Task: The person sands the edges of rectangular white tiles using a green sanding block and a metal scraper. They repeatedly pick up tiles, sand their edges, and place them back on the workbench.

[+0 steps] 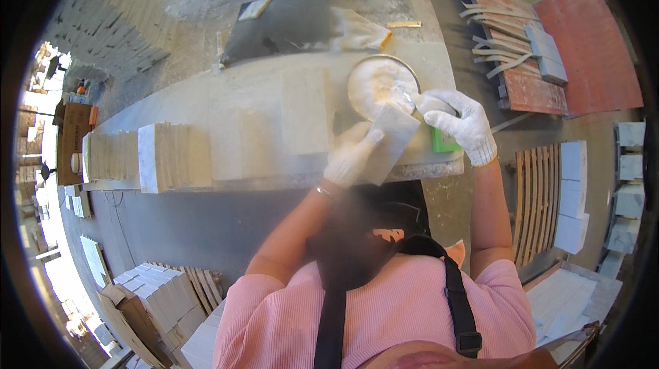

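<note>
In my white-gloved left hand [353,155] is a pale rectangular tile [395,141], tilted at the table's near edge, with its upper end close to a round pan [379,87]. White powder or paste covers the inside of the pan. My right hand [465,125], also gloved, is closed around a small greyish tool [434,103] whose tip reaches over the pan's right rim; its exact kind is unclear. Below that hand a bright green object [445,141] lies on the table, partly covered. Left of the pan a larger pale slab [305,111] lies flat.
Upright tiles [154,156] stand in a row along the table's left side. Farther back are a dark board [288,22] bearing a small tile, a white cloth [357,29] and a short wooden strip [403,24]. Right of the table, a red board [532,87] holds pale strips and tiles.
</note>
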`<state>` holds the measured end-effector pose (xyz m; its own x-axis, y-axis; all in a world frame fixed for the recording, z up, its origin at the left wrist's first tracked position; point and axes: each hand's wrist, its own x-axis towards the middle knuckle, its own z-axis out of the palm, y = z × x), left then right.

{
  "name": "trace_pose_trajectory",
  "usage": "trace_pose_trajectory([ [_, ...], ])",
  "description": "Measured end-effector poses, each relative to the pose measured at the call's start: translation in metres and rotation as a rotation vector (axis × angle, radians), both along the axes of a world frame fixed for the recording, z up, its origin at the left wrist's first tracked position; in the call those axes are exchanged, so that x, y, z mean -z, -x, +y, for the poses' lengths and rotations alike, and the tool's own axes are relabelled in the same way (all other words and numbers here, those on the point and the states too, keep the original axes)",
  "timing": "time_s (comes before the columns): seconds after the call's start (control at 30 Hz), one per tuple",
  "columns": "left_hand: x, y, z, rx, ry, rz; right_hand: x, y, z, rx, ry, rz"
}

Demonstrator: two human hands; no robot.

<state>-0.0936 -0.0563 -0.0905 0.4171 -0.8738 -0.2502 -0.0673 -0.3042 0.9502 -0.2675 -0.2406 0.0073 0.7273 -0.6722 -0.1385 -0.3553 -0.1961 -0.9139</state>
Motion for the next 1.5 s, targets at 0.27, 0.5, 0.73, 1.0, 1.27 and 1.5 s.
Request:
trace_pose_trajectory([
  [0.27,0.007,0.001,-0.002,-0.053,0.009,0.031,0.002,-0.005,0.004,-0.029,0.021,0.074],
  [0.5,0.005,0.002,-0.001,-0.045,0.006,0.09,0.009,-0.007,0.002,-0.007,0.096,0.108],
  [0.73,0.006,0.004,-0.002,-0.064,0.005,0.101,0.014,-0.004,-0.005,-0.063,0.192,0.132],
  [1.0,0.013,0.004,-0.003,-0.058,0.029,0.111,0.02,-0.006,-0.006,-0.073,0.236,0.12],
  [1.27,0.008,0.003,-0.002,-0.058,0.017,0.128,0.014,-0.01,-0.006,-0.09,0.276,0.133],
  [1.5,0.008,0.001,-0.002,-0.044,0.0,0.115,0.012,-0.013,-0.004,-0.091,0.263,0.131],
])
